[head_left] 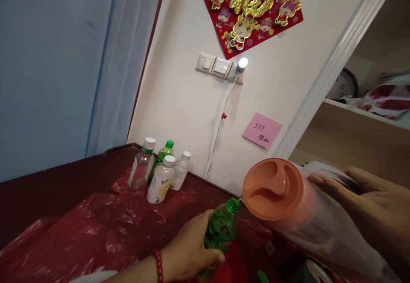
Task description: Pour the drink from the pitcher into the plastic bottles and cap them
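In the head view, the left hand [192,246] grasps a green bottle [221,229] around its body, holding it fairly upright with a slight lean, its neck uncapped. A red bead bracelet [158,266] circles that wrist. The right hand [368,206] grips a clear jug [333,240] with an orange lid [273,189]; the jug tips toward the bottle, and the lid's edge sits just beside the bottle's mouth. Whether they touch, I cannot tell. A green cap [262,276] lies below the jug, near the bottle.

Farther back on the dark red table [38,180], four capped bottles [161,184] stand close together, upright, at a crumpled red plastic bag [77,231]. One of them is green with a green cap; the others are clear or pale with white caps.

On the wall behind are a pink note [262,130], two switches [213,66], a lit lamp [242,63] with a white cord [218,135] hanging below it, and a red poster [256,13]. A clock [344,84] sits on a shelf [361,114] at the right.
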A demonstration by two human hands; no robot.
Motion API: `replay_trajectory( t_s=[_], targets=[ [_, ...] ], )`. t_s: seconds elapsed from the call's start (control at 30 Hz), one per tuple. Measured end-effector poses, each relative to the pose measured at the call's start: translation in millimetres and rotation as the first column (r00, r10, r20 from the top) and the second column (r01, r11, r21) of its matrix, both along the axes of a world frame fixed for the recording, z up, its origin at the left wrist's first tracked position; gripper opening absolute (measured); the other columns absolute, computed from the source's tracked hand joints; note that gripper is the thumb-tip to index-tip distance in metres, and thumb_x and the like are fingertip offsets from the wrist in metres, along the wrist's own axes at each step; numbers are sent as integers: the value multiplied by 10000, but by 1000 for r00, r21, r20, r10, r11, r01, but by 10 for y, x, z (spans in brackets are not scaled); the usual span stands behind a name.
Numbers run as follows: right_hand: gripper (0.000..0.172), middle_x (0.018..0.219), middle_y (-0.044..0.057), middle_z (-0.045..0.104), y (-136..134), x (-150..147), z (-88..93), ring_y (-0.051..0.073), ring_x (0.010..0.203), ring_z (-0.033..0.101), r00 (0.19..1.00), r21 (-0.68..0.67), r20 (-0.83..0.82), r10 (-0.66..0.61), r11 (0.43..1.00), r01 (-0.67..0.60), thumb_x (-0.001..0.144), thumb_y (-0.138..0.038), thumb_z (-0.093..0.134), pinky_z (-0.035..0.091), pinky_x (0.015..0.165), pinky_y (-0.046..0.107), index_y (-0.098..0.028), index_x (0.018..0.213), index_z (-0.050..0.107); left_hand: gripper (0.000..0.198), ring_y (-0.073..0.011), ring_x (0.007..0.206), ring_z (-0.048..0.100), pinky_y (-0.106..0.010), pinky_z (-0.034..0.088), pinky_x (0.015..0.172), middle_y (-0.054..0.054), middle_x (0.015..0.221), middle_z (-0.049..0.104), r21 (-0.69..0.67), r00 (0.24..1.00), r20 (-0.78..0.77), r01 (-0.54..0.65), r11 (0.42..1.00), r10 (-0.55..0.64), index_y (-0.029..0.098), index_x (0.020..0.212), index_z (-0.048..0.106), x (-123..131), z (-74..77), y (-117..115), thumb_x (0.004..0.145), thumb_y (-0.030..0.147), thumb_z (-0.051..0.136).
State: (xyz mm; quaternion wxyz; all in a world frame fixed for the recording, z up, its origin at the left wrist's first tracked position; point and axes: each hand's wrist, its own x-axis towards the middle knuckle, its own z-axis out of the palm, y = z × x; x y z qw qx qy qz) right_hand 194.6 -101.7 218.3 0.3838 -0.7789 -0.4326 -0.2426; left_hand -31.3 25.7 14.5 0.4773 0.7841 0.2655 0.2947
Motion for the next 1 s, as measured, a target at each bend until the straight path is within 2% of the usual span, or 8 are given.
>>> replay_trajectory(
  t_s=[0.1,0.23,0.53,0.73,1.0],
  targets=[
    [633,552,45,603,0,-49,28,317,574,572,990,-7,-134,-40,999,40,445,-826,570,391,468,342,-237,649,682,608,-274,1099,623,-353,471,969,-36,1186,694,7,1000,6,2,1000,-2,236,1179,623,-2,-5,2,620,167,852],
    [618,576,55,629,-4,-107,50,332,604,580,982,2,-182,-39,999,40,419,-807,574,406,499,358,-248,657,690,616,-268,1079,628,-350,477,950,-31,1171,698,24,1000,18,2,1000,-3,242,1191,624,3,-6,7,623,160,848],
    [632,557,46,600,-4,-111,73,328,596,571,990,3,-135,-42,999,43,431,-833,572,391,470,345,-244,637,672,618,-266,1085,627,-349,480,954,-21,1185,696,11,999,31,9,1000,-10,254,1192,619,-1,-35,6,623,170,849],
    [592,520,35,564,-24,-47,34,291,537,535,998,29,-68,8,1000,-6,519,-827,600,368,435,324,-244,613,652,615,-278,1116,622,-368,476,974,-42,1211,693,10,1000,11,13,1000,-13,247,1210,615,-9,18,-5,637,177,827],
    [587,501,6,513,-62,147,-9,254,511,511,998,18,-20,66,998,-66,612,-821,665,380,444,301,-235,634,643,630,-273,1114,621,-359,476,971,-35,1216,698,15,1000,17,11,1000,-11,249,1226,617,-9,14,0,638,176,828]
  ],
)
